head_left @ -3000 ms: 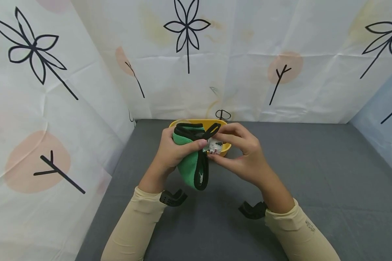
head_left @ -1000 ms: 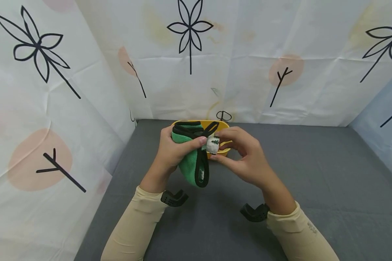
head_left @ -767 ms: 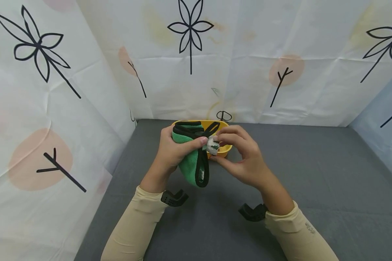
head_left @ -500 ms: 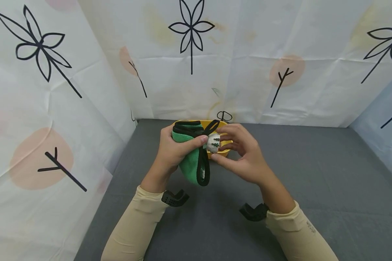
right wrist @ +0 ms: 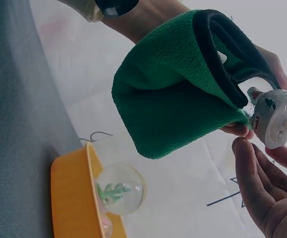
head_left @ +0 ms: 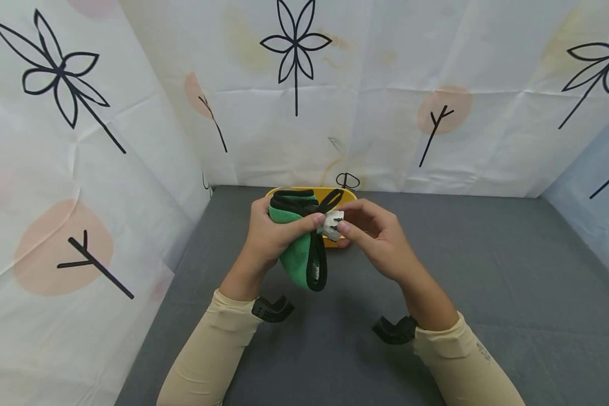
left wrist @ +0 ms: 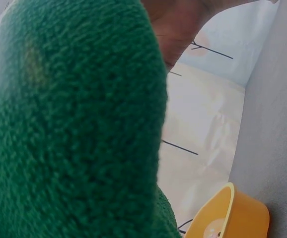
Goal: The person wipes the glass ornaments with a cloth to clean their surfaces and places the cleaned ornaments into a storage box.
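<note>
A folded green cloth with black edging [head_left: 295, 262] is gripped in my left hand [head_left: 270, 232], thumb on its near side. Out of the cloth pokes a small white ornament [head_left: 330, 226] patterned with dark green trees; the right wrist view shows the round underside of its base [right wrist: 285, 121]. The cloth and left fingers hide the rest of it. My right hand [head_left: 380, 239] pinches the base at its edge, the thumb in front and the fingers partly hidden behind. In the left wrist view the green cloth [left wrist: 79, 129] fills much of the picture.
Behind the hands a yellow basin [head_left: 349, 197] stands on the grey tabletop [head_left: 487, 270], against the patterned backdrop. It holds a clear globe with a green figure inside [right wrist: 121, 188], and a smaller pinkish thing [right wrist: 107, 225] below it.
My right fingers have shifted round the white base, the thumb moving up onto its edge. The base shows a different side. The left hand and cloth have barely moved.
</note>
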`<state>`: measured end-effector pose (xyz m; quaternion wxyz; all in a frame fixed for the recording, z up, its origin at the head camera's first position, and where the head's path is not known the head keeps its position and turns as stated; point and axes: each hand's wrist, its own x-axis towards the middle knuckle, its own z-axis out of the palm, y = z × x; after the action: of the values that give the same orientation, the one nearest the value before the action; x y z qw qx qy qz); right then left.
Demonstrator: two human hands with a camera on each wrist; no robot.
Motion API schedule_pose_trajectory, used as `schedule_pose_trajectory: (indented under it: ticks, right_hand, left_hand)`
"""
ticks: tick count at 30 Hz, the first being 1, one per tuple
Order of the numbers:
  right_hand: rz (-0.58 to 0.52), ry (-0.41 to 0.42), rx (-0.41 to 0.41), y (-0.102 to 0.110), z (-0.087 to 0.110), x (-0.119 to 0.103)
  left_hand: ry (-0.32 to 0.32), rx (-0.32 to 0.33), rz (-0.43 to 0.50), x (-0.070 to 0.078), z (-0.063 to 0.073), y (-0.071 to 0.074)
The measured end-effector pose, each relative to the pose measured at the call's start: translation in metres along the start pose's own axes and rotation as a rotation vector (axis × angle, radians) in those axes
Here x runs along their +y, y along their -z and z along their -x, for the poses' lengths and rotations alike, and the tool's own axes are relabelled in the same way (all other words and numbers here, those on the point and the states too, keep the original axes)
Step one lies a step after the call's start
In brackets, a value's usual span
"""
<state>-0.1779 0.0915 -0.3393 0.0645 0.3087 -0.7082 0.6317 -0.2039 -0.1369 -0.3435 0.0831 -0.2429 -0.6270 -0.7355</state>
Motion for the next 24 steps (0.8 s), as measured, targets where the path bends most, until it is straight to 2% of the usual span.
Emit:
schedule_pose_trajectory:
  ticks: [10, 14, 19, 24]
  right_hand:
    - [0.001, -0.026, -0.002, -0.0004, 0.0006, -0.0044]
    - [0.000, -0.011, -0.007, -0.0018, 0.0005, -0.0048]
    - [0.039, 0.068, -0.007, -0.0044, 0.0007, -0.0034]
    - [0.127, 0.218, 0.011, -0.0066, 0.0012, -0.0009]
  left_hand:
    - [0.006, 0.009, -0.003, 0.0009, 0.0006, 0.0002]
    - [0.014, 0.022, 0.002, 0.0020, 0.0005, 0.0012]
    - [0.008, 0.022, 0.023, 0.0019, -0.0004, 0.0031]
    - [0.008, 0.014, 0.025, 0.0020, -0.0009, 0.0039]
